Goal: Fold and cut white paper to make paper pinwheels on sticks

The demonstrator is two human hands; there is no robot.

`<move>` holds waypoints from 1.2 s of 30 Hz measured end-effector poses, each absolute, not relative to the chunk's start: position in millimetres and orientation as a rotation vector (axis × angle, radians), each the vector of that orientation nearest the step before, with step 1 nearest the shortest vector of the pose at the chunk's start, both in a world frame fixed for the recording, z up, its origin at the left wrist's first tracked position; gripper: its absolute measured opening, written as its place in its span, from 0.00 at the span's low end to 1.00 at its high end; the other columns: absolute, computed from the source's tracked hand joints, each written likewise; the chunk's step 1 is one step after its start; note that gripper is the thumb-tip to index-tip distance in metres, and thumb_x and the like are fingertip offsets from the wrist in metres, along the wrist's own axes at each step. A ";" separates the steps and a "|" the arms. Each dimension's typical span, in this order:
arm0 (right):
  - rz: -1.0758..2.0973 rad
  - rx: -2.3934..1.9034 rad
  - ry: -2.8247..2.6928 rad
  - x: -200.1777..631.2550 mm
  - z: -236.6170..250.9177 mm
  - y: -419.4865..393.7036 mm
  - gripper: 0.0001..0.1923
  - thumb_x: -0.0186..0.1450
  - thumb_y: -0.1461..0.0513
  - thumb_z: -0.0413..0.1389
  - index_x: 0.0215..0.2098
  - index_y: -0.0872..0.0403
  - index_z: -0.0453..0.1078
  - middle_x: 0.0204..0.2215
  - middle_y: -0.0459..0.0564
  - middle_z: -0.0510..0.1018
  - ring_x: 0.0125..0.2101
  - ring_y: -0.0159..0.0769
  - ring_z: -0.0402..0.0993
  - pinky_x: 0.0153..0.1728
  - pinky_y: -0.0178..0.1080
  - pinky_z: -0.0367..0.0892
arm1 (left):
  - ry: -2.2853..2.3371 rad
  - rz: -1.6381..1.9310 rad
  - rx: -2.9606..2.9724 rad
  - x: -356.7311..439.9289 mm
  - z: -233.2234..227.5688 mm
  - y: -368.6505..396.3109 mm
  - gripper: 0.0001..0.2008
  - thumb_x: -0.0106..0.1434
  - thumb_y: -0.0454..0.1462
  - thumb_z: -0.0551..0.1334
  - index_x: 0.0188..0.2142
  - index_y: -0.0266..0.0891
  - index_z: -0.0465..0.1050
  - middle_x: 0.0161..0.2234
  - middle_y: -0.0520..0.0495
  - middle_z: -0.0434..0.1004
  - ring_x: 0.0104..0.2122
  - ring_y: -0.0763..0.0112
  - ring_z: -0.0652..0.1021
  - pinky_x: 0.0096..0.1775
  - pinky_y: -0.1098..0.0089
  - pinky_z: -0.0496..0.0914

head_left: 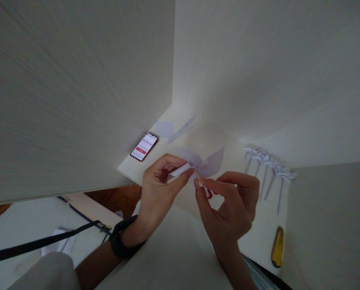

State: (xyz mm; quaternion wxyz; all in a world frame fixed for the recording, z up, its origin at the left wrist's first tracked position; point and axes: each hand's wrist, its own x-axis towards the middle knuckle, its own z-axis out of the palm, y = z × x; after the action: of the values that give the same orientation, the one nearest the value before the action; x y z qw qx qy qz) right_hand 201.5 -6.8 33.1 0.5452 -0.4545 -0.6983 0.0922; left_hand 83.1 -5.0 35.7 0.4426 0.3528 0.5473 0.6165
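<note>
My left hand (161, 181) is closed, with the thumb and fingers pinching a white paper pinwheel (214, 162) by one of its folded blades. Its other blades spread to the right, over the table. At the pinwheel's centre my right hand (228, 197) pinches a small thin pale piece, mostly hidden by the fingertips. Just behind the right fingers show red loops (210, 194), which look like scissor handles, partly covered by the hand. To the right, several finished-looking paper pinwheels (269, 161) on paper sticks lie in a row.
A phone (144, 147) with a lit timer screen lies at the table's left edge. Behind it are a paper piece (164, 129) and thin paper sticks (181, 129). A yellow utility knife (277, 247) lies at the right edge. Pale walls (228, 60) enclose the white table (249, 237).
</note>
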 end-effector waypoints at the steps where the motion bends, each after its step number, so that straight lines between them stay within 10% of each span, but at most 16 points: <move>1: 0.214 -1.083 -1.656 201.7 33.0 -7.1 0.10 0.58 0.71 0.63 0.33 0.51 0.71 0.32 0.44 0.66 0.31 0.31 0.65 0.29 0.37 0.64 | 1.365 1.527 0.872 83.3 36.1 -5.2 0.06 0.52 0.30 0.69 0.27 0.40 0.74 0.28 0.53 0.80 0.30 0.72 0.79 0.35 0.73 0.74; 36: 0.163 -1.301 -1.728 192.6 27.6 -6.8 0.11 0.63 0.65 0.59 0.26 0.52 0.62 0.24 0.41 0.68 0.28 0.31 0.66 0.35 0.39 0.58 | 1.601 1.768 1.451 84.0 20.7 -10.4 0.09 0.54 0.26 0.67 0.32 0.40 0.76 0.30 0.54 0.80 0.32 0.73 0.79 0.36 0.73 0.73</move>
State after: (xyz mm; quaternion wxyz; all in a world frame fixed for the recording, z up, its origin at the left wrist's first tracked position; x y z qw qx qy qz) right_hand 192.6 -6.8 27.6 0.4674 -0.5302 -0.7043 0.0664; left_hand 84.0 -10.4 20.7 0.1739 0.5117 0.5647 0.6237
